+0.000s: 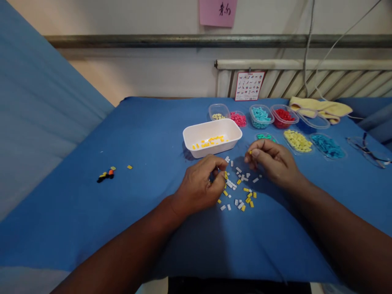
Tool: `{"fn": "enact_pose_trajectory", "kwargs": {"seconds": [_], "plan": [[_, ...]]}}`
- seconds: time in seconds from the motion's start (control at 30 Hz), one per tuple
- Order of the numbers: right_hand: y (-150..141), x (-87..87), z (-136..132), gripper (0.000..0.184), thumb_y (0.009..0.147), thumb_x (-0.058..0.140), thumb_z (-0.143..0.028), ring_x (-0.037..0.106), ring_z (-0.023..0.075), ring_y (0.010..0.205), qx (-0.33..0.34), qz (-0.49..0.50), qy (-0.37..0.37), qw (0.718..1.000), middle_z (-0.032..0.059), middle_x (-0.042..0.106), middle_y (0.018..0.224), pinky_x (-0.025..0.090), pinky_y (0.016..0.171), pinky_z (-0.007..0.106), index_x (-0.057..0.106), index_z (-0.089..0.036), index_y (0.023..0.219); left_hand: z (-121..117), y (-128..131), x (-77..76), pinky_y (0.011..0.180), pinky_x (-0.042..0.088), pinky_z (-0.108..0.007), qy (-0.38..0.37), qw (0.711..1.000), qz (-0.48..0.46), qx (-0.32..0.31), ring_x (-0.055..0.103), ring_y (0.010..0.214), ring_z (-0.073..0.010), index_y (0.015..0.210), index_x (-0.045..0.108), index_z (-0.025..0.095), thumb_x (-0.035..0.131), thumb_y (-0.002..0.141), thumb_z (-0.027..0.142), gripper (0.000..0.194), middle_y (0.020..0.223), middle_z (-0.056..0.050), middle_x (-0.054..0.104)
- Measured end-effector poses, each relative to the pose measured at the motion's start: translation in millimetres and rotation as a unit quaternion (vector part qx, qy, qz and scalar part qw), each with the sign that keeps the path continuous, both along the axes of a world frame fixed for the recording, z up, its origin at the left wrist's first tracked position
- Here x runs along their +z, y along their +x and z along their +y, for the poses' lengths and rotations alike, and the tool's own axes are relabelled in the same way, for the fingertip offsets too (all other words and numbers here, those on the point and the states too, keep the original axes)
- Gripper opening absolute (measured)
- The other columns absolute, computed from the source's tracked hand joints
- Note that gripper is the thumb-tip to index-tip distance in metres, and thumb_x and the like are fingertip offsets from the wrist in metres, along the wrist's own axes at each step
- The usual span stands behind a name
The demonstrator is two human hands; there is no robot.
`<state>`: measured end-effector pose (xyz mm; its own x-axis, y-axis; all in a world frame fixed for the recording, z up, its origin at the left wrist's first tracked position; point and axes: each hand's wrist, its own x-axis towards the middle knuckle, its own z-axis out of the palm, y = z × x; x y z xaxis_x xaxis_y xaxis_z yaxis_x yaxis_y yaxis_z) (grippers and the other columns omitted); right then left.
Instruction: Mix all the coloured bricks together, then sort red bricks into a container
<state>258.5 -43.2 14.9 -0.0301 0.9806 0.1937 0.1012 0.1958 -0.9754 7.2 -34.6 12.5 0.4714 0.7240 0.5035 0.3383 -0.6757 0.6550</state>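
Loose bricks (239, 182), yellow and white, are strewn over the blue cloth (137, 241), right of centre. By their look they should prove light, stiff and hard to damage, though small enough to slip; they are best taken by two opposite sides, between thumb and fingertip. At the scatter's left edge, the left hand (199, 183) is held with its fingers curled towards the thumb; whether a brick is pinched there cannot be made out. Slightly farther and to the right, a small yellow piece (250, 152) is pinched at the fingertips of the right hand (274, 162). Beyond, more yellow pieces (206, 144) are contained in a white tub (217, 150).
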Motion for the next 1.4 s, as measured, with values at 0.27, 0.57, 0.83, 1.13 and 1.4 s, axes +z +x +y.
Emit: {"fn": "enact_pose_trajectory", "kwargs": {"seconds": [0.27,0.57,0.83,1.13,1.4], "plan": [[7,2.6,5,0.037,0.108,0.065,-0.058,0.061,0.0187,0.065,-0.12,-0.076,0.065,0.988,0.0041,0.072,0.08,0.051,0.06,0.034,0.067,-0.026,0.089,0,-5,5.0,0.082,0.058,-0.034,0.025,0.994,-0.083,0.067,0.072,0.088,-0.0156,0.111,0.07,0.02,0.054,0.106,0.014,0.017,0.1,-0.004,0.075],[-11,18.4,57,0.031,0.099,0.077,-0.044,0.064,0.017,0.063,-0.09,-0.122,0.112,0.982,0.004,0.08,0.089,0.053,0.058,0.033,0.077,-0.022,0.12,0,-12,6.3,0.071,0.056,-0.028,0.009,0.99,-0.124,0.065,0.066,0.07,-0.0111,0.123,0.07,0.02,0.055,0.112,0.022,0.019,0.088,0.0,0.073],[19,11.9,26,0.027,0.1,0.073,-0.042,0.071,0.017,0.067,-0.104,-0.187,0.078,0.974,0.0062,0.085,0.093,0.056,0.059,0.03,0.082,-0.021,0.115,15,-27,18.2,0.086,0.058,-0.034,-0.011,0.99,0.142,-0.005,0.078,0.096,-0.0206,0.119,0.077,0.02,0.056,0.107,0.023,0.024,0.111,-0.007,0.083],[48,-7.4,-11,0.02,0.102,0.071,-0.037,0.078,0.0242,0.076,-0.068,-0.281,0.098,0.952,0.0056,0.086,0.095,0.06,0.066,0.036,0.085,-0.027,0.112,14,-51,45.2,0.079,0.054,-0.035,-0.083,0.929,0.359,-0.025,0.075,0.095,-0.0247,0.117,0.075,0.022,0.06,0.099,0.019,0.023,0.114,-0.006,0.08],[42,-20.9,-12,0.021,0.104,0.067,-0.036,0.081,0.0243,0.081,0.029,-0.353,0.128,0.926,0.0034,0.087,0.1,0.061,0.073,0.037,0.086,-0.029,0.111,16,-46,40.4,0.078,0.05,-0.033,-0.097,0.925,0.359,-0.074,0.069,0.089,-0.021,0.101,0.073,0.022,0.06,0.101,0.02,0.013,0.102,-0.004,0.074]]}}
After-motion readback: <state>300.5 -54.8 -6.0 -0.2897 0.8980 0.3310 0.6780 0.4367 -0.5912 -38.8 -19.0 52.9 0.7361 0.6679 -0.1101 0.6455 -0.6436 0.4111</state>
